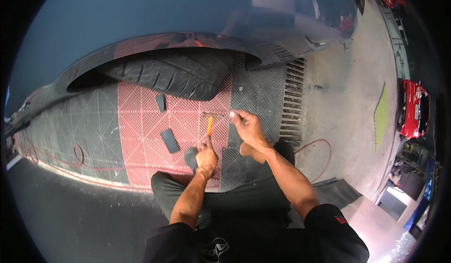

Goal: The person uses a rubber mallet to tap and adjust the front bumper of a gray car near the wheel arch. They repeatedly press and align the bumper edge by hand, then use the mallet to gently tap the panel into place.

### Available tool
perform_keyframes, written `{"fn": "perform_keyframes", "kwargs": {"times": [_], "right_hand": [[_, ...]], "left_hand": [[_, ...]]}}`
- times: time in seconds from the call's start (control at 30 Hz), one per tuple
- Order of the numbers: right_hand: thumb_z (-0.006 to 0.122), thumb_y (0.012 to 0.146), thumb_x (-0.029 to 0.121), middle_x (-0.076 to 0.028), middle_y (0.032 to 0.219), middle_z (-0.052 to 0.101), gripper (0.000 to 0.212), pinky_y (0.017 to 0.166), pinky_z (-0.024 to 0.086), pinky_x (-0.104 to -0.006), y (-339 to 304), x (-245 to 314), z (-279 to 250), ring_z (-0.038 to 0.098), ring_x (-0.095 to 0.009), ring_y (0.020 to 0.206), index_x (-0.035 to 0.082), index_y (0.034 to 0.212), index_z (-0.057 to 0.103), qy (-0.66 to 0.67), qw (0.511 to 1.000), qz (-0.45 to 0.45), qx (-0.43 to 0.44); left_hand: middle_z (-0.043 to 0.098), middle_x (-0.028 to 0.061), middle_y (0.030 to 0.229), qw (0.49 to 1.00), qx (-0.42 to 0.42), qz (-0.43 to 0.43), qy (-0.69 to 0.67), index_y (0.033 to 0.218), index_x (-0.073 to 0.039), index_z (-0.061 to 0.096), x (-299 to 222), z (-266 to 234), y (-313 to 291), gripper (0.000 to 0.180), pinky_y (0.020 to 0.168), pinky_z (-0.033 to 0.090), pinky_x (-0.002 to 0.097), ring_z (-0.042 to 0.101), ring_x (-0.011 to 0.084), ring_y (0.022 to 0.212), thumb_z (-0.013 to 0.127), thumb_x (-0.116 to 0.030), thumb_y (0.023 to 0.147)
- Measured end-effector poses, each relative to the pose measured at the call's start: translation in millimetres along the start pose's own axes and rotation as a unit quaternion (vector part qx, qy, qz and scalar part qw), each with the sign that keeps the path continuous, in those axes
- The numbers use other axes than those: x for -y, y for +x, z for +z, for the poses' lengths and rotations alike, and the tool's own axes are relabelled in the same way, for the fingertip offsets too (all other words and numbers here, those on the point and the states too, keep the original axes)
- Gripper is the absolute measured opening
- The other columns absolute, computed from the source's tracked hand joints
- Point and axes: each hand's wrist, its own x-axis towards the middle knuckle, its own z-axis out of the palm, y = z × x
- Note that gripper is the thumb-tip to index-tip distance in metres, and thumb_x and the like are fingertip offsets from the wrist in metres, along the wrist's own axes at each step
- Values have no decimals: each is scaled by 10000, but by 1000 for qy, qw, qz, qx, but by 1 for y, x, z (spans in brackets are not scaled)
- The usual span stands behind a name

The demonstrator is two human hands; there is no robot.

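Observation:
My left hand [206,159] is closed round the orange handle of a small tool that looks like a hammer [210,125], its thin metal head pointing away from me. Just right of that head, my right hand [250,129] is closed in a pinch, with something small and whitish at the fingertips, too small to name. Beside my left hand lies a rounded dark grey thing [190,158], partly hidden by the hand. Two flat dark pieces, a larger rectangular one [170,141] and a smaller one [160,103], lie on the red floor tiles [141,136].
A blue car body [155,9] arches over a black tyre [174,72] in front of me. A drain grate [292,103] runs at the right. Thin red hose [79,157] crosses the floor on both sides. A red car [414,110] stands far right.

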Motion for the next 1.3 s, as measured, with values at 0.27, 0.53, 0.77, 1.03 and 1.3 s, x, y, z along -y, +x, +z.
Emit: {"fn": "perform_keyframes", "kwargs": {"times": [0.27, 0.53, 0.77, 1.03, 1.3], "right_hand": [[619, 1070, 233, -36, 764, 705, 276, 568, 490, -219, 124, 4, 19, 608, -62, 618, -22, 1064, 723, 277, 879, -221, -318], [626, 1055, 350, -74, 678, 679, 391, 503, 467, -202, 133, 52, 29, 599, -90, 526, -30, 1026, 711, 478, 767, -319, -286], [584, 1051, 474, -215, 1289, 626, 632, 1024, 560, -443, 140, 85, 18, 655, -300, 1186, -63, 1370, 488, 758, 563, -312, 110], [554, 1067, 468, -201, 1245, 613, 596, 1112, 539, -445, 134, 105, 21, 638, -294, 1220, -82, 1293, 517, 778, 517, -334, 124], [545, 1063, 500, -152, 1240, 597, 581, 724, 586, -235, 123, 111, 22, 668, -245, 1151, -51, 1245, 559, 779, 549, -292, 80]], "left_hand": [[653, 241, 1356, 976, 167, 91, 106, 1623, -102, 323, 47, 133, 157, 714, 992, 548, 523, 697, 397, 1126, 572, -158, 956], [759, 214, 984, 974, 73, 215, 3, 990, -14, 765, -34, -24, 174, 348, 841, 564, 452, 761, 302, 909, 546, -277, 1053], [736, 143, 933, 705, -299, 418, -488, 1204, 65, 668, -73, -200, 55, 285, 594, 564, 258, 686, 149, 702, 606, -178, 1067], [737, 163, 1101, 640, -298, 529, -470, 1189, 67, 661, -128, -303, 67, 308, 824, 593, 309, 722, 187, 947, 706, -181, 1012], [747, 106, 976, 611, -321, 530, -493, 1046, 28, 699, -140, -297, 83, 198, 767, 587, 301, 719, 174, 871, 707, -167, 1011]]}}
